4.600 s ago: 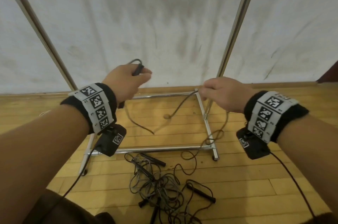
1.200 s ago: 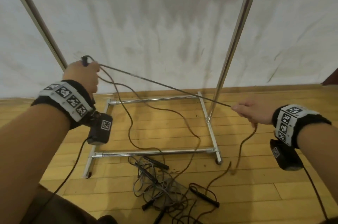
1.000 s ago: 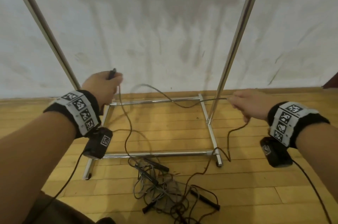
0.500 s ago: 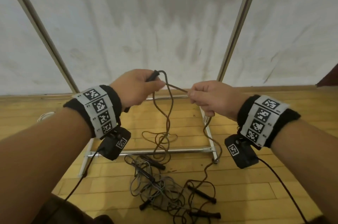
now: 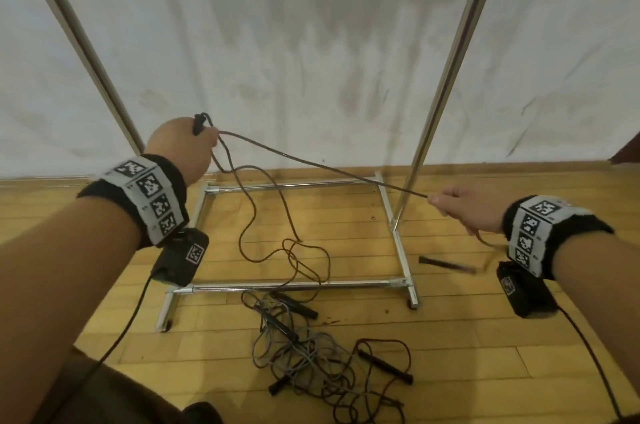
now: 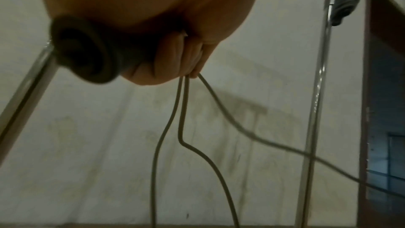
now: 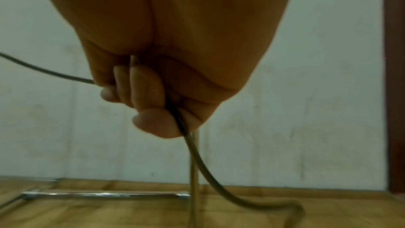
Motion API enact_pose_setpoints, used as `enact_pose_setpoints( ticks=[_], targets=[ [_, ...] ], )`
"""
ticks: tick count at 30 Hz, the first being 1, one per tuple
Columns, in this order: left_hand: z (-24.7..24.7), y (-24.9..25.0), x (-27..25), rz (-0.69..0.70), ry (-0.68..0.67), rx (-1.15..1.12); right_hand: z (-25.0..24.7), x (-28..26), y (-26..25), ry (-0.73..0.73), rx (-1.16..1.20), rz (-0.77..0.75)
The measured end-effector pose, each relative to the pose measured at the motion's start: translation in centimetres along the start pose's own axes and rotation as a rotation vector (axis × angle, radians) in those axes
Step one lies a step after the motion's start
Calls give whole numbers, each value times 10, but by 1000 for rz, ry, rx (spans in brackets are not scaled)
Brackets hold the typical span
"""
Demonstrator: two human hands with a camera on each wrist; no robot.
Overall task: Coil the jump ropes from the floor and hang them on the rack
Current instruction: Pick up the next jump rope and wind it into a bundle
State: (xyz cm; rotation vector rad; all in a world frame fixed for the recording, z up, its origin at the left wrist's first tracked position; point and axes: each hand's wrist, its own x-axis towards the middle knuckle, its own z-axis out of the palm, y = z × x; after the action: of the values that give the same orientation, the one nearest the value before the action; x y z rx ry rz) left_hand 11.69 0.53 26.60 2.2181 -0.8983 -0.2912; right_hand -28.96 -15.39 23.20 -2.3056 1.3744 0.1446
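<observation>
A brown jump rope [image 5: 322, 167] stretches taut between my two hands. My left hand [image 5: 187, 143] is raised at the left and grips the rope's black handle [image 6: 83, 55] together with hanging loops of cord [image 6: 181, 110]. My right hand [image 5: 460, 205] is low at the right, fingers curled round the rope [image 7: 181, 127], which trails below it to the floor. The rope's other black handle [image 5: 446, 264] swings blurred just below my right hand. Loose loops [image 5: 298, 257] hang over the rack base [image 5: 291, 283].
A tangled pile of grey and dark jump ropes [image 5: 322, 364] with black handles lies on the wooden floor before the rack. The rack's two chrome uprights [image 5: 453, 53] [image 5: 83, 46] rise against a stained white wall. A dark door frame [image 6: 385, 93] stands at the right.
Half a second ago my hands met in the middle; now they have drawn apart, the left up and leftward, the right down and rightward, pulling the rope taut and lifting its far handle off the pile.
</observation>
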Motion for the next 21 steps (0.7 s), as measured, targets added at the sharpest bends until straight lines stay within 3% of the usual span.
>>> enact_pose_setpoints(
  ticks=[3, 6, 10, 13, 16, 21],
  targets=[
    [17, 12, -14, 116, -100, -139, -1, 3, -36, 8, 91, -100],
    [35, 29, -35, 190, -347, -272, -1, -1, -74, -4, 204, -237],
    [55, 50, -61, 334, -641, -320, -3, -11, -103, 22, 297, -343],
    [65, 58, -72, 377, -781, -293, -4, -17, -113, -12, 394, -362],
    [68, 60, -75, 416, -789, -229, -5, -21, -114, -45, 477, -376],
    [62, 66, -64, 535, -482, -88, -1, -20, -109, -24, 496, -426]
  ],
)
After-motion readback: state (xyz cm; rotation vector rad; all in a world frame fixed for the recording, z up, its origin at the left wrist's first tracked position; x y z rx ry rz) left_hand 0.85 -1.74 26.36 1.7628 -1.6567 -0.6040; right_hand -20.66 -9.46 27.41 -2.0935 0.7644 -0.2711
